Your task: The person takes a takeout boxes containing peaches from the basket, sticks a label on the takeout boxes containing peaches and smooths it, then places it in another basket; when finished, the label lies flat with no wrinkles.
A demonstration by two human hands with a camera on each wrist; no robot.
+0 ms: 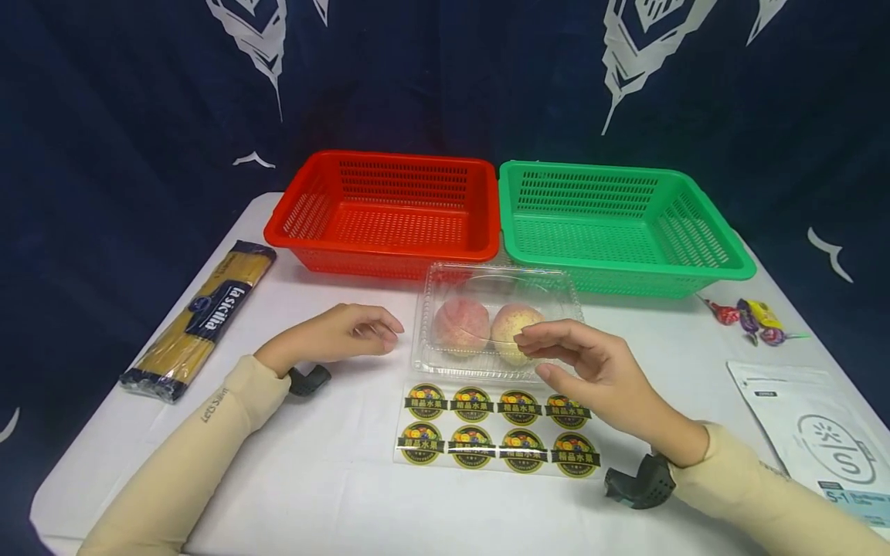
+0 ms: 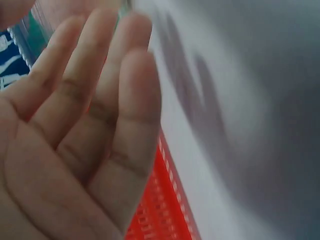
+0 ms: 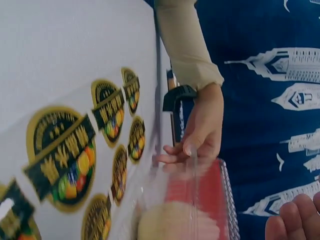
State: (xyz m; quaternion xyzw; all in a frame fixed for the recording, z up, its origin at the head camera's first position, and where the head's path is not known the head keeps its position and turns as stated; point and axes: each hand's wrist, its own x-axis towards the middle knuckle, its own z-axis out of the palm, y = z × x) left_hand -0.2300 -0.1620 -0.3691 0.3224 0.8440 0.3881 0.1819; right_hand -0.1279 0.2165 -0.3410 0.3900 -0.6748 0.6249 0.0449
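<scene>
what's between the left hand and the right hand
The clear clamshell box holding two peaches lies between the left hand and the right hand, seen in the head view.

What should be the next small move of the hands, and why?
Probably the right hand should lower onto the clear clamshell box and steady it. The box holds two peaches, the sticker sheet lies just before it, and both hands hold nothing; the left hand rests beside the box.
</scene>
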